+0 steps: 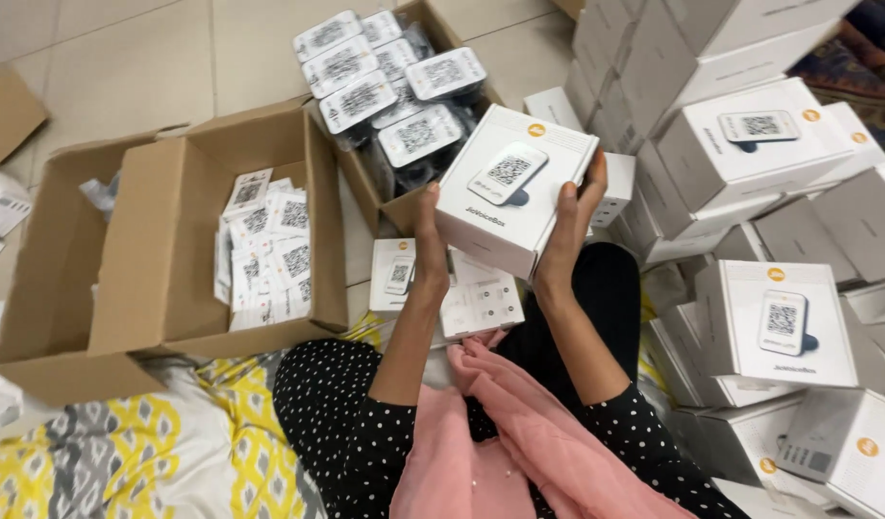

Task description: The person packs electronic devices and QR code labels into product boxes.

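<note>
1. Both hands are up on the white product box [514, 187], held above the lap, between the open cartons.
2. Left hand [429, 235] clasps its near left edge; right hand [575, 216] wraps the right side, fingers closed on it.
3. Best kept level with palms square on opposite sides, I'd say.
4. The carton of bagged devices [389, 96] sits just behind, and stacked white boxes [750, 144] crowd the right.

The white box [515, 187] hides most of the left hand [429, 231] and the right hand's [569, 226] palm. The stacked boxes [750, 144] run off the right edge. Wrapped devices deep in the open carton [394, 197] stay hidden.
</note>
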